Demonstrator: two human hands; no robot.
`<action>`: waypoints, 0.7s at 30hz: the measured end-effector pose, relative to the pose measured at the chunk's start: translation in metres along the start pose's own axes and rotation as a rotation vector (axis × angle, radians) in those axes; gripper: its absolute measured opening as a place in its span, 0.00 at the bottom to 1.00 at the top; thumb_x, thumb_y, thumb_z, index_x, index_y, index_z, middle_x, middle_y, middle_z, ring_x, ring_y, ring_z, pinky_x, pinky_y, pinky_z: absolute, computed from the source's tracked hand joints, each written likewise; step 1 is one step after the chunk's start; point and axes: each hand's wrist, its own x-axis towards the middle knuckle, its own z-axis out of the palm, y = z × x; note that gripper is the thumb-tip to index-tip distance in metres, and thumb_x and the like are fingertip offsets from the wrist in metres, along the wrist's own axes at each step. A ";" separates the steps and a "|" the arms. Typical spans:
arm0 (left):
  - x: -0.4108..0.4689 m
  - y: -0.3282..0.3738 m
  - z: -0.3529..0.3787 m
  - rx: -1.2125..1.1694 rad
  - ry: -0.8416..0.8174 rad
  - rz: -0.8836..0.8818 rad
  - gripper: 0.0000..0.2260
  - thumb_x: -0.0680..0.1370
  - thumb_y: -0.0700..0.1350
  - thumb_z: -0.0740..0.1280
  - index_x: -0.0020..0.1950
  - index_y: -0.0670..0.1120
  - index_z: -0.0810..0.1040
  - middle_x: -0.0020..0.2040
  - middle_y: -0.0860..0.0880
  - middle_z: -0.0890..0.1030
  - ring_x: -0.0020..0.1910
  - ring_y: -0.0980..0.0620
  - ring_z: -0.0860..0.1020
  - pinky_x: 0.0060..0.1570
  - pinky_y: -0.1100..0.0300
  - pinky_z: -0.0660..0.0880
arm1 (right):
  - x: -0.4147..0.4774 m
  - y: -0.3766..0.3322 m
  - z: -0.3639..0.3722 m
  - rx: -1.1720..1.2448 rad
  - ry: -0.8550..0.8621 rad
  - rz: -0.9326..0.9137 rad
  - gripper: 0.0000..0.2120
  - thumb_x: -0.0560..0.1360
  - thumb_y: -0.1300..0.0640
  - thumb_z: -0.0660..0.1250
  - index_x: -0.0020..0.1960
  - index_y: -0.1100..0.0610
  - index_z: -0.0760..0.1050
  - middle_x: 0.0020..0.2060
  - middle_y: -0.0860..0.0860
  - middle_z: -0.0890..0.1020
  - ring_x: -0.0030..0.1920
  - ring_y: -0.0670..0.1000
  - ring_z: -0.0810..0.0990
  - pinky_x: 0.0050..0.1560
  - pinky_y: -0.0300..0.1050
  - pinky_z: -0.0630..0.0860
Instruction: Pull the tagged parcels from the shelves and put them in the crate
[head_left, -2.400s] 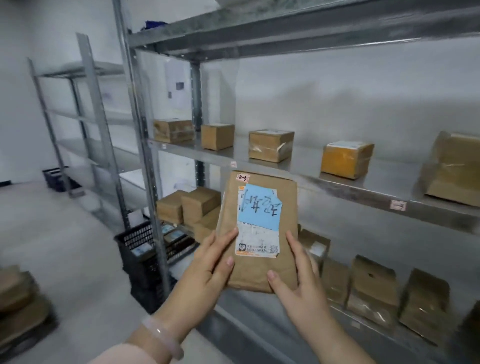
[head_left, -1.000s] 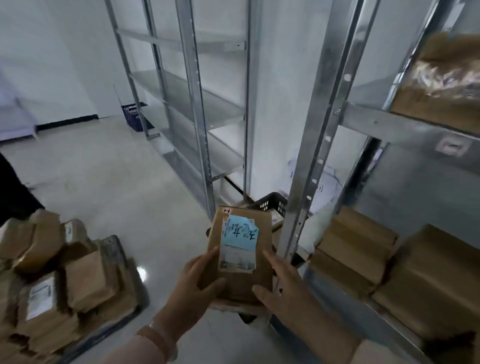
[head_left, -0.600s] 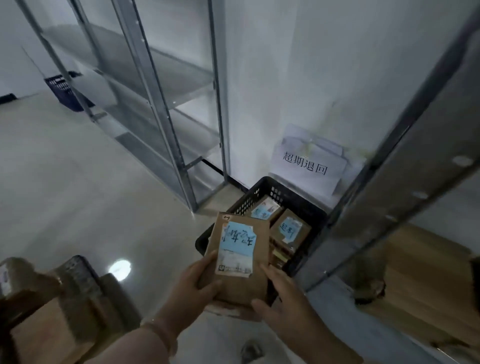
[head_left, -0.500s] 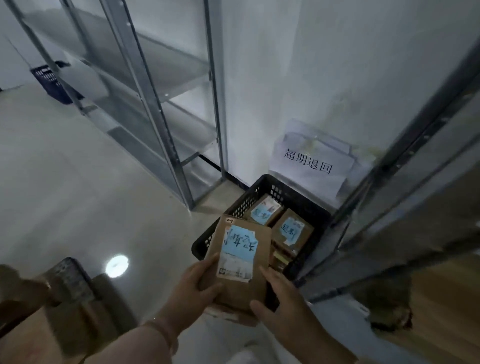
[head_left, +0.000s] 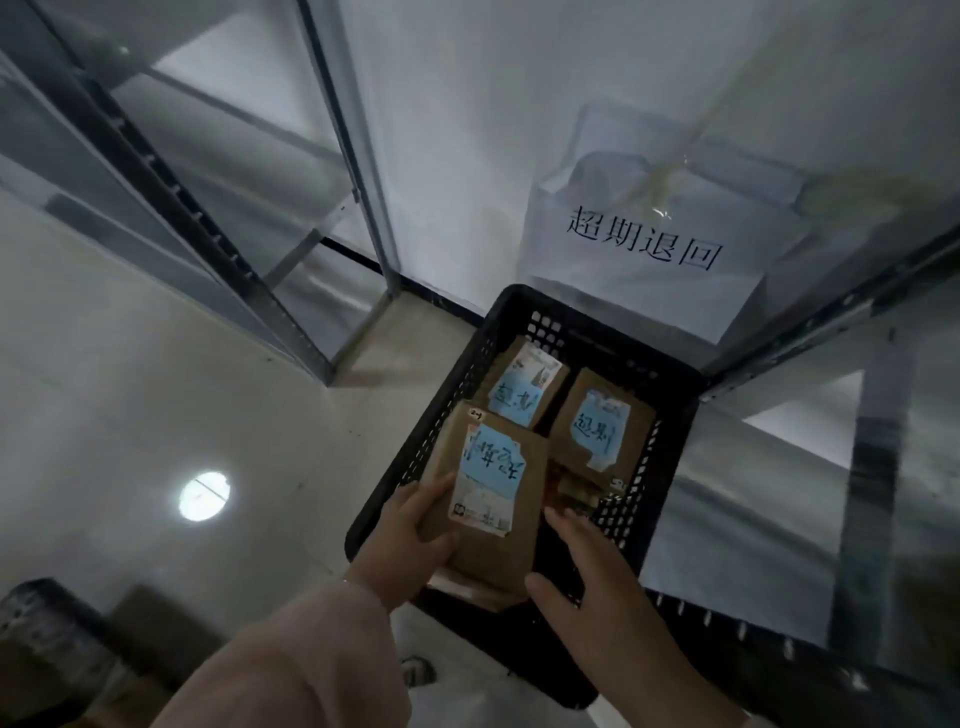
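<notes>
We see left hand (head_left: 410, 540) gripping brown parcel (head_left: 483, 551) at lower left edge, thumb on front face. At parcel's lower right corner, right hand (head_left: 592, 577), fingers fairly straight along edge; contact we cannot confirm. Parcel, blue tag (head_left: 491, 465) facing up, held over near left part of black crate (head_left: 613, 338). Two blue-tagged parcels (head_left: 524, 384) (head_left: 602, 426) lie inside crate, side by side. Behind crate, paper sign (head_left: 644, 244) on wall.

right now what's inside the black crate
Two blue-tagged brown parcels lie side by side at the far end of the crate. The held parcel and hands cover the near part; anything beneath is hidden.
</notes>
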 end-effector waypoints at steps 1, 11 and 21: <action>0.014 -0.006 0.001 0.021 -0.024 0.004 0.29 0.74 0.48 0.71 0.68 0.70 0.63 0.74 0.51 0.58 0.70 0.53 0.61 0.64 0.66 0.59 | 0.010 0.004 0.005 0.009 0.016 0.014 0.30 0.76 0.40 0.62 0.74 0.35 0.52 0.75 0.37 0.53 0.74 0.38 0.49 0.72 0.40 0.52; 0.083 -0.069 0.020 0.259 -0.146 0.012 0.32 0.77 0.42 0.65 0.70 0.73 0.59 0.79 0.49 0.51 0.75 0.43 0.58 0.73 0.49 0.61 | 0.066 0.032 0.056 0.007 0.095 0.049 0.31 0.77 0.40 0.62 0.75 0.36 0.52 0.75 0.35 0.52 0.72 0.36 0.49 0.70 0.38 0.51; 0.049 -0.021 0.008 0.634 -0.082 0.209 0.33 0.77 0.57 0.65 0.78 0.56 0.54 0.79 0.52 0.53 0.75 0.48 0.57 0.72 0.51 0.61 | 0.037 0.013 0.052 -0.238 0.226 0.020 0.36 0.76 0.37 0.60 0.77 0.40 0.46 0.77 0.42 0.47 0.76 0.44 0.44 0.75 0.44 0.47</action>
